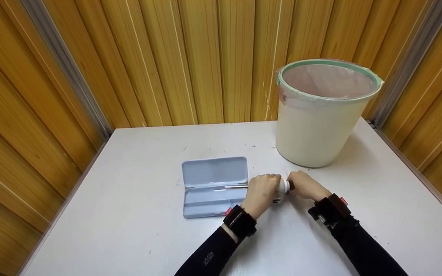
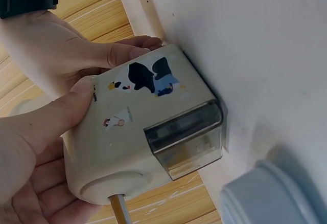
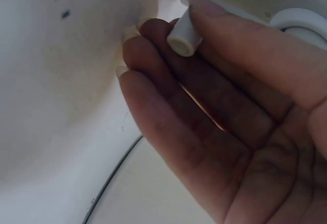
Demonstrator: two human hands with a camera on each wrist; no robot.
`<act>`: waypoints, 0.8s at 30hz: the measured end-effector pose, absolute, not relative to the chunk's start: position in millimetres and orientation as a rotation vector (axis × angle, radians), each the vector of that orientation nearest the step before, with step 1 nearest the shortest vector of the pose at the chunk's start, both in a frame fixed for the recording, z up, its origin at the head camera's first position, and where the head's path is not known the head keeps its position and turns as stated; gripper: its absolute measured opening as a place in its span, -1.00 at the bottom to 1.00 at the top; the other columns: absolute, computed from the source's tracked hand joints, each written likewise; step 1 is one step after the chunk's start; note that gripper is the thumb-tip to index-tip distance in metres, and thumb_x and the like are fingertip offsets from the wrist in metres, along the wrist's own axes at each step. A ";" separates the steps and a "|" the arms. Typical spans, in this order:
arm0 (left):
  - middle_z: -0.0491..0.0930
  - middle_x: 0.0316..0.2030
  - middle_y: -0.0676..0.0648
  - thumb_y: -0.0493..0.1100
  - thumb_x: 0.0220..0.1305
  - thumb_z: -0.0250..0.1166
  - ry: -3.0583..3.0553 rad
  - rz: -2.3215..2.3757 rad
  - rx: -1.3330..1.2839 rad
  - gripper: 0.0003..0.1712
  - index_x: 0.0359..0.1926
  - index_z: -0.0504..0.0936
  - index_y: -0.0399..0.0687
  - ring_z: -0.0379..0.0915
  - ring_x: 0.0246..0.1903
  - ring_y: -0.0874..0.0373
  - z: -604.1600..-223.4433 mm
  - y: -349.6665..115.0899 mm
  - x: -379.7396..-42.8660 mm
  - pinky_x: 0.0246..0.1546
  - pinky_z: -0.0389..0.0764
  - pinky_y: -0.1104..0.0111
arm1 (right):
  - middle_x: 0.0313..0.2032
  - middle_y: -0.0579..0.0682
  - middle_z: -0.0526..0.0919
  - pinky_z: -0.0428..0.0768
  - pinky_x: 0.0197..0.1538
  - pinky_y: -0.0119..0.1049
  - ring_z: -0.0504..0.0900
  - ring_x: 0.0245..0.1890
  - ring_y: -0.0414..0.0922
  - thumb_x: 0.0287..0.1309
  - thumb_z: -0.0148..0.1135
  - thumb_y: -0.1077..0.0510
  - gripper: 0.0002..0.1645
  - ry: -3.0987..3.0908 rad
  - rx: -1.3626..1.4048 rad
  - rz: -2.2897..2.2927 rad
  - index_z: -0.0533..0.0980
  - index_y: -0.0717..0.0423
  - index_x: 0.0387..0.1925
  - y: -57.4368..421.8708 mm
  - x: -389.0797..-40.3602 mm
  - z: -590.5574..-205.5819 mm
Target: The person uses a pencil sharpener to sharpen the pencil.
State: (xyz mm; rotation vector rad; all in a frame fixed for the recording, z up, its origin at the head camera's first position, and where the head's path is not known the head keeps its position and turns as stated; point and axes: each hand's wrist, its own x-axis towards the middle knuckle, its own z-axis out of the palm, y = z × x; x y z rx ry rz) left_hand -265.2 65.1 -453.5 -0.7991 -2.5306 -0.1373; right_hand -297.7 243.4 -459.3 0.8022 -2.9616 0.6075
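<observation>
My left hand grips a cream pencil sharpener with cartoon pictures and a clear shavings drawer. A pencil sticks out of the hole in its round front. On the opposite side, my right hand pinches the white crank knob between thumb and fingers. In the head view most of the sharpener is hidden behind the left hand. Left of that hand lies an open light-blue pencil case, and a slim shaft overlaps it in this view.
A cream bin with a green rim and a plastic liner stands at the back right of the white table. Wood-patterned panels enclose the table at the back and both sides.
</observation>
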 end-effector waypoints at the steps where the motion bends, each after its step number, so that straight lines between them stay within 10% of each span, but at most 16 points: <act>1: 0.72 -0.43 0.12 -0.01 -0.12 0.58 -2.534 -0.136 -0.796 -0.66 -0.35 0.63 0.06 0.64 -0.49 0.17 -453.5 64.8 -265.4 -0.57 0.60 0.38 | -0.74 -0.13 0.43 0.29 -0.57 -0.39 0.26 -0.66 -0.23 -0.32 0.32 0.45 -0.75 -2.965 0.802 0.625 0.44 0.16 -0.78 243.4 -297.7 -459.5; 24: 0.72 -0.42 0.15 -0.03 -0.11 0.54 -2.582 -0.090 -0.724 -0.73 -0.34 0.66 0.12 0.65 -0.48 0.18 -452.3 69.3 -263.3 -0.57 0.63 0.39 | -0.64 -0.04 0.64 0.45 -0.51 -0.42 0.41 -0.63 -0.29 -0.20 0.52 0.30 -0.83 -3.018 0.773 0.787 0.61 0.21 -0.59 244.3 -284.2 -458.0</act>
